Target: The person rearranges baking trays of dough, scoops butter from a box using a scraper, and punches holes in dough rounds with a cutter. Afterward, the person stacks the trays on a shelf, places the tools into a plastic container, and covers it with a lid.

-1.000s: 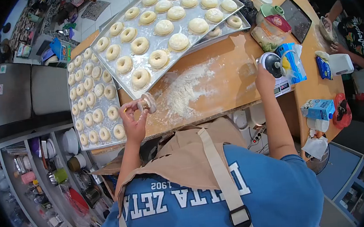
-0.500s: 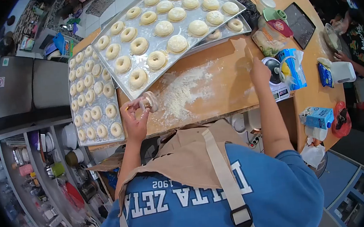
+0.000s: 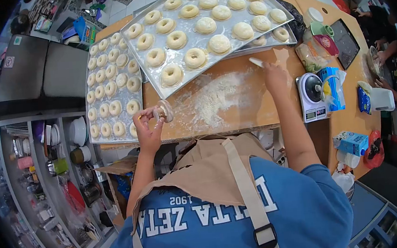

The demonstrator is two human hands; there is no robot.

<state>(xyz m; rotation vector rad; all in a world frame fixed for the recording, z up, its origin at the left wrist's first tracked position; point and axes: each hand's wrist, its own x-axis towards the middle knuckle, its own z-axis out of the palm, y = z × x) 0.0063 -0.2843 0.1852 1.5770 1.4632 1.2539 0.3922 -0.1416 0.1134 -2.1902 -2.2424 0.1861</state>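
Note:
My left hand (image 3: pixel 149 127) grips a round clear cutter (image 3: pixel 163 111) between thumb and fingers, over the table's front edge near the trays. My right hand (image 3: pixel 274 74) is closed around a small tool with a pale flat blade (image 3: pixel 256 62), which points left over the bare wood. Between the hands, white flour (image 3: pixel 215 99) is spread on the wooden table (image 3: pixel 180 131). Behind it a large metal tray (image 3: pixel 161 88) lies at a slant, bearing ring-shaped and round dough pieces. Another tray (image 3: pixel 111 101) of dough rings lies at the left.
A kitchen scale (image 3: pixel 313 96), a blue carton (image 3: pixel 332 88) and a filled plastic bag (image 3: pixel 312 53) stand right of my right hand. Farther right are a dark tray (image 3: pixel 345 45), a milk carton (image 3: pixel 350 143) and another person's hands at a bowl (image 3: pixel 373 63). A third tray lies partly underneath the slanted one.
My right hand has moved left, away from the scale, and the pale blade now shows clearly in it. My left hand still holds the cutter. The view has shifted, moving the trays rightward.

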